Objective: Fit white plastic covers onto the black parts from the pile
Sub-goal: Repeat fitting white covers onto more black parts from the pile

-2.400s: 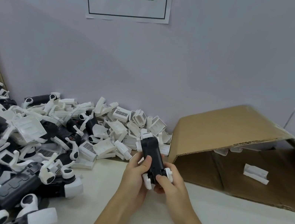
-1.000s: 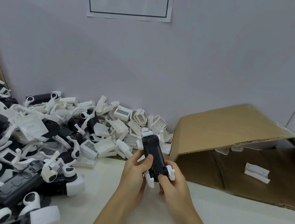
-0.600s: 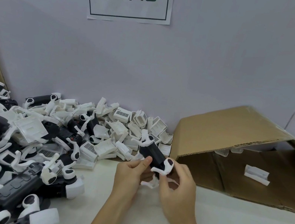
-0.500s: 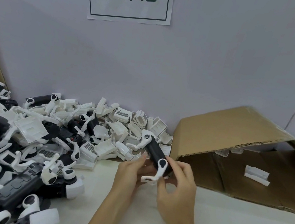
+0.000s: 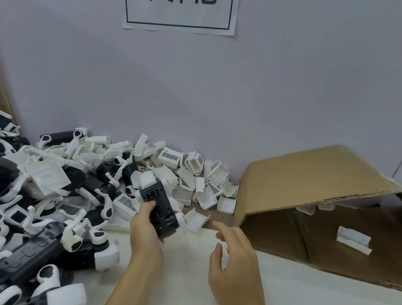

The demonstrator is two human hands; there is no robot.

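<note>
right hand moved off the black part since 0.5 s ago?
Yes. The right hand has let go of the black plastic part and shifted right, toward the brown cardboard box; only the left hand holds the part.

We are seeing two bare forearms entering from the bottom edge, with no sleeves covering them as far as they are showing. Both hands, the left hand [image 5: 146, 233] and the right hand [image 5: 234, 262], are wearing no gloves, rings, watch or bands that we are making out.
</note>
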